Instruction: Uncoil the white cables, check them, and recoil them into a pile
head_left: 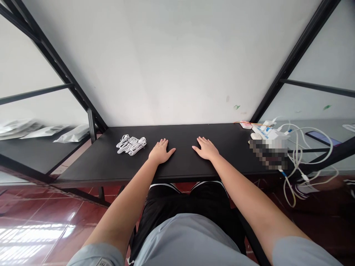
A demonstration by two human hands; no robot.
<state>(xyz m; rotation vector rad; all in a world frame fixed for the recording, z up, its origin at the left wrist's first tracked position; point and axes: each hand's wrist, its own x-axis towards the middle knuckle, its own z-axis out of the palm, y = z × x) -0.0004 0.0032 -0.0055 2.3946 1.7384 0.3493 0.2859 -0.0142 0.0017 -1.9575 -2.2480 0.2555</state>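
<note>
My left hand lies flat on the black tabletop, palm down, thumb spread to the right. Just left of it, and apart from it, rest several bundled white cables, coiled and lying side by side. On the same surface my right hand is also flat, with its thumb pointing left toward the other hand. A gap of bare black surface separates the two hands. Neither hand holds anything.
At the right end sit a white power strip with plugs and looping white cables, some hanging over the front edge. A phone lies beyond the right frame post. Plastic packets lie on the left neighbouring table. A white wall stands behind.
</note>
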